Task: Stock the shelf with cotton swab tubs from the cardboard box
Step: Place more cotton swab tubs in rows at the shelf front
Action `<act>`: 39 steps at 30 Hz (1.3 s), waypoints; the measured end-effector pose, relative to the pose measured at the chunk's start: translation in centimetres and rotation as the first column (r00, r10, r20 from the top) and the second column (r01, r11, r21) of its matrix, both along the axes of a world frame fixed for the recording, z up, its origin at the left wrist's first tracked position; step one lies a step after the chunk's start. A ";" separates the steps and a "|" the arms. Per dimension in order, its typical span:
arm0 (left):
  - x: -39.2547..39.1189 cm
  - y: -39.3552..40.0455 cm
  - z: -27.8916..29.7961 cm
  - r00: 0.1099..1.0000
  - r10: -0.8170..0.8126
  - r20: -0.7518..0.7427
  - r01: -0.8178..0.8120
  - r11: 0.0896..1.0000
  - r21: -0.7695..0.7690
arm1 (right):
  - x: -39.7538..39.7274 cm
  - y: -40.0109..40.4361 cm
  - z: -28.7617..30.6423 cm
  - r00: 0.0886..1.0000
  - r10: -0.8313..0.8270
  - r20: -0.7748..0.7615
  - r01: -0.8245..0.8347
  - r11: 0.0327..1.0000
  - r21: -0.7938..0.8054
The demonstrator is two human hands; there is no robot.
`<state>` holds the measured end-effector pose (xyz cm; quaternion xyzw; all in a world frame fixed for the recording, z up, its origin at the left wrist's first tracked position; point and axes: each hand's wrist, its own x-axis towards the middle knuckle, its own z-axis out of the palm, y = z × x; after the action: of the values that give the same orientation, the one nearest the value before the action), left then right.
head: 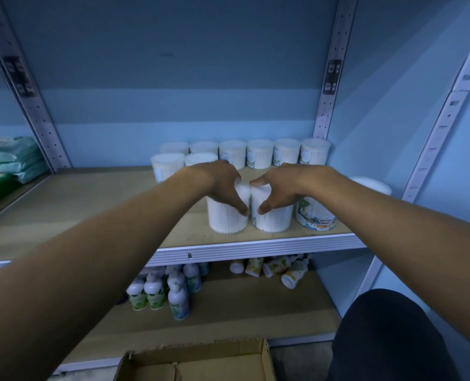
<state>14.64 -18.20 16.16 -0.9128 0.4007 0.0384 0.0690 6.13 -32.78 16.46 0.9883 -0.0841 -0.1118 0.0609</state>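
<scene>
Two clear cotton swab tubs stand side by side near the front edge of the wooden shelf [91,215]. My left hand [223,185] grips the top of the left tub [227,220], fingers curled over its lid. My right hand [276,188] grips the right tub [273,221] the same way. A labelled tub [315,215] stands just right of them, and another tub [371,185] is further right behind my right forearm. Several more tubs [258,154] stand in rows at the back of the shelf. The open cardboard box [195,361] sits on the floor below.
Green and white soft packs [8,160] lie on the neighbouring shelf at far left. The lower shelf holds several bottles [168,290], some upright and some tipped over [275,268]. Perforated metal uprights [330,78] frame the bay. My dark-clothed knee [388,339] is at bottom right.
</scene>
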 end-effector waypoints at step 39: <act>2.1 -0.2 0.4 0.909 0.180 -0.376 -0.243 0.962 -0.125 | 1.5 -0.8 3.2 0.989 0.061 -0.134 -0.051 0.996 0.076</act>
<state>16.75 -18.38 16.58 -0.9307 0.3068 0.1788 -0.0879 7.59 -33.58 19.68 0.9819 -0.0477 -0.1803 0.0340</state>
